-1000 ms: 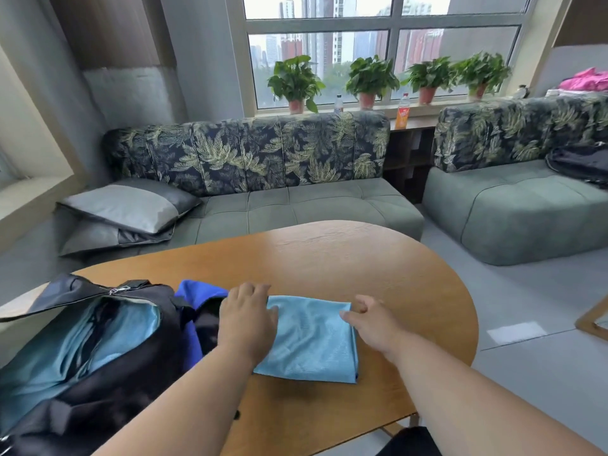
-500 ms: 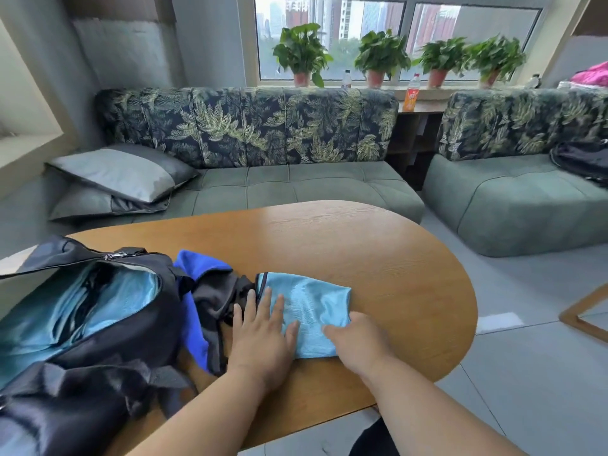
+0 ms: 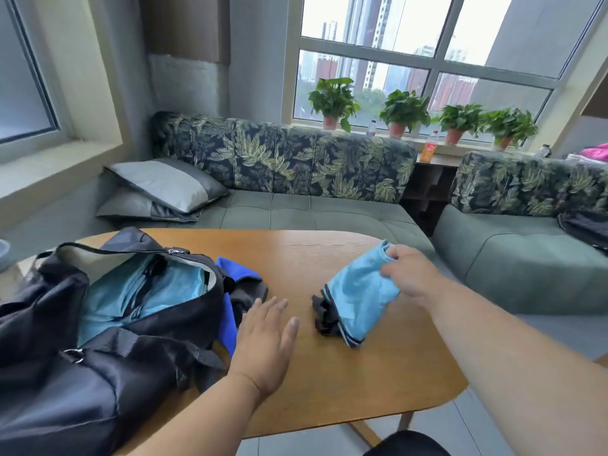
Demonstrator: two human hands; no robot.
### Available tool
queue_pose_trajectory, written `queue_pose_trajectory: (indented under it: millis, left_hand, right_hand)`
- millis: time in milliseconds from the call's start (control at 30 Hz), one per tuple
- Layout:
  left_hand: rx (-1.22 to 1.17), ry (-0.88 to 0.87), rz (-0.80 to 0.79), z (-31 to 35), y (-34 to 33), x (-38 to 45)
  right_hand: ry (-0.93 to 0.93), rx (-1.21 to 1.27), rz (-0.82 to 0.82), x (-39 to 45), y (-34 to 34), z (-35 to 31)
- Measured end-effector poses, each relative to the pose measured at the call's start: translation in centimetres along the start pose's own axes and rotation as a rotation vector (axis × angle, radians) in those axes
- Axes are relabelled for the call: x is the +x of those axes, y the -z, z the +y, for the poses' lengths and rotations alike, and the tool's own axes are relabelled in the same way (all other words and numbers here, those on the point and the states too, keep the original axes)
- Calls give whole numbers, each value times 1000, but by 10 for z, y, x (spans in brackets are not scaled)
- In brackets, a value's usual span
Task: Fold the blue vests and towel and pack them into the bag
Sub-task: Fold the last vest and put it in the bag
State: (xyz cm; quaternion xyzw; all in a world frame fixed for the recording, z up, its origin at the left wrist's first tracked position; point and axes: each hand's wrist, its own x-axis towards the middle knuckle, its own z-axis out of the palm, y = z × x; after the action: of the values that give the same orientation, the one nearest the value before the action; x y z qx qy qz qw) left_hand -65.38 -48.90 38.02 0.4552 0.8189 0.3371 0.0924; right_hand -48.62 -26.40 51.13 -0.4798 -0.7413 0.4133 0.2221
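While light-blue cloth already lies inside the open bag point(image 3: 108, 327), a folded light-blue vest point(image 3: 357, 299) is pinched by the right hand point(image 3: 411, 278) right of it. The left hand point(image 3: 263, 343) is held flat, fingers straight, holding nothing; a royal-blue towel point(image 3: 235, 274) beside the bag is judged still unpacked.

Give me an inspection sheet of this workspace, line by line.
Surface: wooden table, rounded end, bare wood in front.
Job's things: light blue folded vest lifted at one end, lower end on the table; black bag open, light blue fabric inside; royal blue cloth beside the bag.
Clutter: dark garment by the bag.
Grippers: right hand grips the vest's top; left hand flat, fingers straight, holds nothing.
Cables: nothing seen.
Surroundings: leaf-print sofas, grey cushions, potted plants on the sill.
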Motion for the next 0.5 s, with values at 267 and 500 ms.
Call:
queue_pose_trajectory:
  millis: [267, 500]
  left_hand:
    - [-59, -18, 152, 1, 41, -13]
    - [119, -86, -11, -16, 37, -56]
  right_hand:
    - [469, -604, -68, -41, -24, -55]
    - [491, -842, -416, -125, -91, 85]
